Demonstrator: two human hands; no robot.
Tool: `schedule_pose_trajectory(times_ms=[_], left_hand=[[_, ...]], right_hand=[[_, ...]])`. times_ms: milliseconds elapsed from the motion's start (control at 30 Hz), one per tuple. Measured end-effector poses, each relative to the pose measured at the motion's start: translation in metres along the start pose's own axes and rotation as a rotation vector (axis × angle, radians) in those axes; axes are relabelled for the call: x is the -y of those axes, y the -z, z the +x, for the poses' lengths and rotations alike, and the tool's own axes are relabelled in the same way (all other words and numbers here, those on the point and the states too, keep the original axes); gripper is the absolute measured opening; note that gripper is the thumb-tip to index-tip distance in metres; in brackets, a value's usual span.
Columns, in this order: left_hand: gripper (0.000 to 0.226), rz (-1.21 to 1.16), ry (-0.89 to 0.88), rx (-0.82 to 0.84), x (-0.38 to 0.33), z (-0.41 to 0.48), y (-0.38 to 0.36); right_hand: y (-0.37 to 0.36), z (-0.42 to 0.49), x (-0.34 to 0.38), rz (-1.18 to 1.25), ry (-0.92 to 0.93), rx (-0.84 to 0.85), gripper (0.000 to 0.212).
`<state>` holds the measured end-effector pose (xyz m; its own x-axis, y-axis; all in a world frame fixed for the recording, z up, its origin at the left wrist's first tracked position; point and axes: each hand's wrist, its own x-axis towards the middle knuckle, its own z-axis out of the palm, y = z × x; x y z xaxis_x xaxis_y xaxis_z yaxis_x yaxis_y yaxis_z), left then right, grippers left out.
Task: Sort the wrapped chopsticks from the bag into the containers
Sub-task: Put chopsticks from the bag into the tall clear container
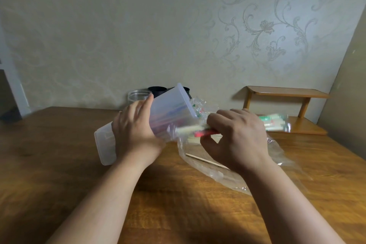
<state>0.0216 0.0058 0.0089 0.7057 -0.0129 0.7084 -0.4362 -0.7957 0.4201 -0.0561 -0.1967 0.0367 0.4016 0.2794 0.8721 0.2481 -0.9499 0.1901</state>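
Head view shows my left hand (136,134) curled round the middle of a translucent plastic container (170,111), which is tipped over with its mouth toward my right hand (237,136). That hand pinches a red-ended pack of wrapped chopsticks (204,133), fingers over it and thumb beneath, close by the container's mouth.

I judge the pack light and stiff along its length. Its film wrapper looks slick, so a pinch near the middle should stop it swivelling or sliding out.

The clear plastic bag (217,174) lies crumpled on the wooden table (59,164) beneath my right wrist, with a bare wooden stick (208,161) showing through it.

Blur smears the pack, so I cannot tell how many pairs I hold or whether its tip is inside the rim. My fingers hide its right end. More wrapped packs (275,124) lie blurred on a low shelf (287,92), and the container half-covers a clear jar (137,96) and black cups (157,90).
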Motion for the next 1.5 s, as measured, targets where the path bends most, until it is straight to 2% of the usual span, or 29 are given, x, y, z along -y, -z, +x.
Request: schedule_pose_trajectory(times_ms=[67,233,367,433,533,700,767,867,1000,1100,1233,1367,1500], left_hand=[[0.088,-0.018,-0.002,-0.01,-0.001,0.0,0.001],[0.103,0.004,0.016,0.009,0.002,-0.001,-0.001],[0.108,-0.039,0.05,0.094,0.0,-0.002,0.003],[0.107,-0.046,0.041,0.111,-0.002,-0.003,0.005],[0.106,-0.061,0.034,0.113,-0.006,-0.004,0.008],[0.102,-0.031,-0.086,0.01,-0.002,-0.003,0.003],[0.103,-0.018,-0.088,0.012,-0.001,-0.003,0.001],[0.104,-0.012,-0.105,0.017,-0.001,-0.003,0.001],[0.106,-0.007,-0.118,0.047,0.0,-0.003,0.0],[0.106,0.002,-0.132,0.048,0.0,-0.003,0.0],[0.105,0.02,-0.165,0.049,0.0,-0.003,-0.002],[0.106,0.033,-0.172,0.058,0.001,-0.004,-0.003],[0.106,0.023,-0.182,0.076,0.001,-0.004,-0.003]], right_hand=[[-0.002,0.001,-0.002,0.022,0.048,-0.129,0.031],[-0.006,-0.004,-0.01,0.027,-0.029,-0.307,0.04],[-0.004,-0.004,-0.011,-0.042,-0.159,-0.33,0.018],[-0.005,-0.004,-0.011,-0.038,-0.259,-0.317,0.018],[-0.009,-0.004,-0.007,0.11,-0.361,-0.337,0.011],[-0.014,-0.003,-0.004,0.467,-0.427,-0.444,0.021],[-0.013,0.0,-0.001,0.565,-0.491,-0.425,0.011],[-0.013,0.001,0.004,0.679,-0.58,-0.404,0.012],[-0.014,0.001,0.006,0.764,-0.667,-0.384,0.022],[-0.015,0.001,0.004,0.831,-0.714,-0.312,0.022],[-0.016,0.004,0.004,1.026,-0.863,-0.126,0.015],[-0.019,0.001,0.0,1.063,-0.983,-0.065,0.006],[-0.023,0.0,-0.002,1.056,-1.043,-0.056,0.009]])
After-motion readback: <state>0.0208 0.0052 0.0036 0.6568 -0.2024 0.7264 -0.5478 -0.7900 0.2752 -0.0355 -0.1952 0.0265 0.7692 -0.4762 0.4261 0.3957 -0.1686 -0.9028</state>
